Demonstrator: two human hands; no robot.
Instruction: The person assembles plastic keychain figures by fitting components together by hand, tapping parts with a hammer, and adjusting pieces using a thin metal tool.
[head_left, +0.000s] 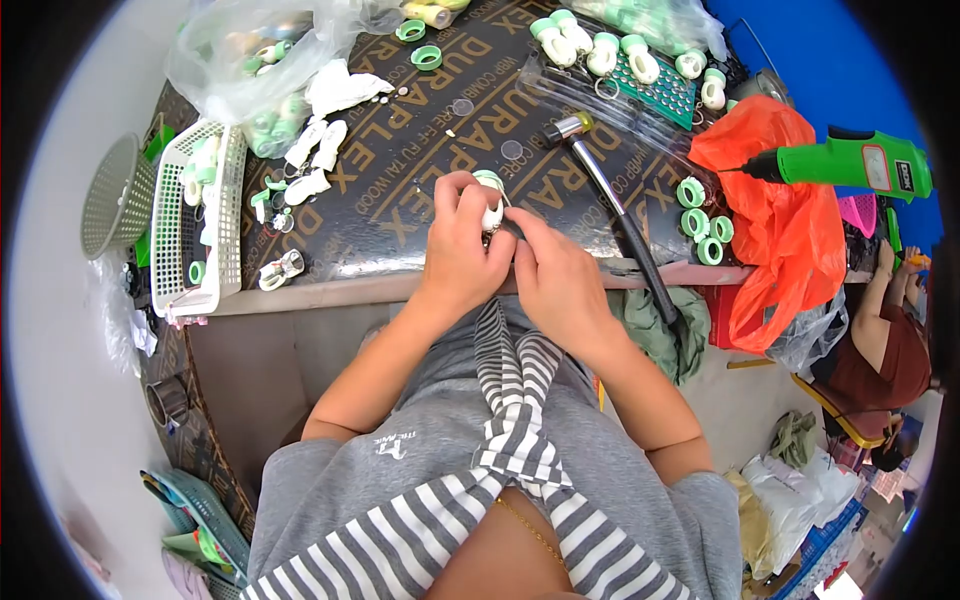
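Near the front edge of the dark printed table (400,210), my left hand (463,245) is wrapped round a small white and green piece (491,212). My right hand (550,275) meets it from the right, its fingers pressed together at the piece around a thin, dark item too small to make out. A hammer (612,200) with a black handle lies just right of my hands, its handle hanging over the edge. Clear round discs (511,149) rest beyond my fingers.
A white basket (230,215) with green and white pieces stands left. Green rings (694,222) lie right of the hammer, beside an orange bag (790,230). A green electric screwdriver (850,165) hangs at the right. Another person (885,350) sits far right.
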